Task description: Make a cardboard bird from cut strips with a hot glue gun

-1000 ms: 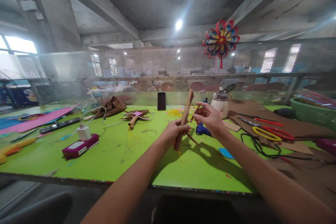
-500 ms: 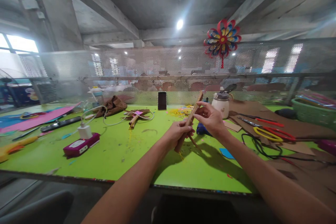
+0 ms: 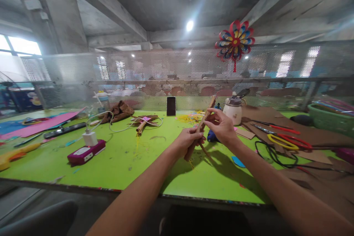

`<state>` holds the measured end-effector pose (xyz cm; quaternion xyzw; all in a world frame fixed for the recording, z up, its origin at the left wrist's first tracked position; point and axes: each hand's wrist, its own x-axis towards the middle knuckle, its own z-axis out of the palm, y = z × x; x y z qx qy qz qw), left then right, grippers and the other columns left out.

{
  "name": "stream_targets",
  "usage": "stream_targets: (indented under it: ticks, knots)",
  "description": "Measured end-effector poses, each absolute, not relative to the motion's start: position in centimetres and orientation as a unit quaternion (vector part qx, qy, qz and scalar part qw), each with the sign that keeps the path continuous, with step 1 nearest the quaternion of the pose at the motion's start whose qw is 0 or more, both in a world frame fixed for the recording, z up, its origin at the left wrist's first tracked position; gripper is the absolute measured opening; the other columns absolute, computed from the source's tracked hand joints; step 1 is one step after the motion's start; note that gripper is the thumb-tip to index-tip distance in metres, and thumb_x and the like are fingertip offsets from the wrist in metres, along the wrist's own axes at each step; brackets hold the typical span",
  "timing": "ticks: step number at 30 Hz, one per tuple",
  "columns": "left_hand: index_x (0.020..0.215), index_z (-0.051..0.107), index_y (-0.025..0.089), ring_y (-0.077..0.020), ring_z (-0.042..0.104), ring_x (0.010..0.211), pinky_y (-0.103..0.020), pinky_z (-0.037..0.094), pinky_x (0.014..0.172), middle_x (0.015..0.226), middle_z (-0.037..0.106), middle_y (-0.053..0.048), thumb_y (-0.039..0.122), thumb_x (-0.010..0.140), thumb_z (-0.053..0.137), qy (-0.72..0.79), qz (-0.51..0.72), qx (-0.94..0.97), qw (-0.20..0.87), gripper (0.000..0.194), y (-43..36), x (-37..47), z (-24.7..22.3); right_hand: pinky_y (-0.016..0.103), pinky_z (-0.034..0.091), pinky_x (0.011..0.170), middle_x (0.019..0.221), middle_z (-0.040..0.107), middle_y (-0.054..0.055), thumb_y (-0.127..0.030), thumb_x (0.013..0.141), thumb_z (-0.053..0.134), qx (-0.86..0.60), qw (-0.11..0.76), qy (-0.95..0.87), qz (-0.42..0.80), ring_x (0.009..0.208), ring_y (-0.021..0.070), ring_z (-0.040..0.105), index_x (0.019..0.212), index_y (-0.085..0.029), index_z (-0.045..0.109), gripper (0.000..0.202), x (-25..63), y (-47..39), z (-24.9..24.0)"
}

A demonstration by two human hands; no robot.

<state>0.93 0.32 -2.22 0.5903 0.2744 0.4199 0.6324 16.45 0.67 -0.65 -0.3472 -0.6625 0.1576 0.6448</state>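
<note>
Above the green table (image 3: 118,162) I hold a rolled brown paper stick (image 3: 204,119) that leans up and to the right. My left hand (image 3: 188,141) grips its lower part. My right hand (image 3: 222,125) pinches it near the upper end with thumb and fingers. A thin brown strip hangs from the lower part of the stick towards the table. A blue glue gun (image 3: 211,136) lies on the table just behind my hands.
A purple box with a white charger (image 3: 85,150) lies at left, with pink and blue sheets (image 3: 33,127) farther left. Scissors (image 3: 282,140), a black cable, brown cardboard and a green basket (image 3: 330,120) fill the right. A white bottle (image 3: 233,110), a black phone (image 3: 171,106) and a mesh fence stand behind.
The stick has tilted from nearly upright to leaning right. My right hand has closed on its upper part. Both hands stay in about the same place.
</note>
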Motion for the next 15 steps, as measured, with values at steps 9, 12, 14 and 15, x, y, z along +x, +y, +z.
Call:
stream_targets:
  ticks: [9, 12, 14, 15]
  knots:
    - [0.075, 0.059, 0.010, -0.0107, 0.054, 0.055, -0.023, 0.035, 0.051, 0.067, 0.061, -0.006, 0.025, 0.062, 0.068, 0.285, 0.416, 0.583, 0.637, 0.022, 0.07, 1.10, -1.86, 0.030, 0.052, 0.062, 0.072, 0.060, 0.002, -0.028, 0.069, 0.064, -0.353, 0.637, -0.663, 0.174, 0.065, 0.0151, 0.059, 0.110, -0.016, 0.053, 0.045, 16.34, 0.42, -0.64]
    - [0.078, 0.058, 0.010, -0.0112, 0.055, 0.054, -0.023, 0.035, 0.051, 0.067, 0.062, -0.006, 0.021, 0.063, 0.065, 0.287, 0.418, 0.582, 0.636, 0.020, 0.05, 1.13, -1.89, 0.030, 0.052, 0.063, 0.073, 0.060, 0.002, -0.027, 0.069, 0.063, -0.351, 0.635, -0.666, 0.174, 0.065, 0.0148, 0.059, 0.111, -0.016, 0.052, 0.045, 16.36, 0.54, -0.69]
    - [0.079, 0.057, 0.010, -0.0114, 0.055, 0.054, -0.023, 0.036, 0.051, 0.067, 0.062, -0.007, 0.019, 0.064, 0.062, 0.286, 0.420, 0.581, 0.636, 0.018, 0.01, 1.14, -1.84, 0.031, 0.052, 0.064, 0.074, 0.060, 0.002, -0.026, 0.069, 0.063, -0.349, 0.633, -0.670, 0.171, 0.065, 0.0149, 0.059, 0.111, -0.016, 0.052, 0.045, 16.39, 0.65, -0.75]
    - [0.079, 0.056, 0.010, -0.0115, 0.055, 0.053, -0.023, 0.036, 0.051, 0.067, 0.062, -0.007, 0.019, 0.065, 0.061, 0.284, 0.422, 0.580, 0.637, 0.017, 0.00, 1.15, -1.80, 0.031, 0.052, 0.064, 0.074, 0.060, 0.002, -0.025, 0.069, 0.063, -0.348, 0.632, -0.671, 0.169, 0.065, 0.0149, 0.059, 0.111, -0.016, 0.052, 0.045, 16.39, 0.69, -0.79]
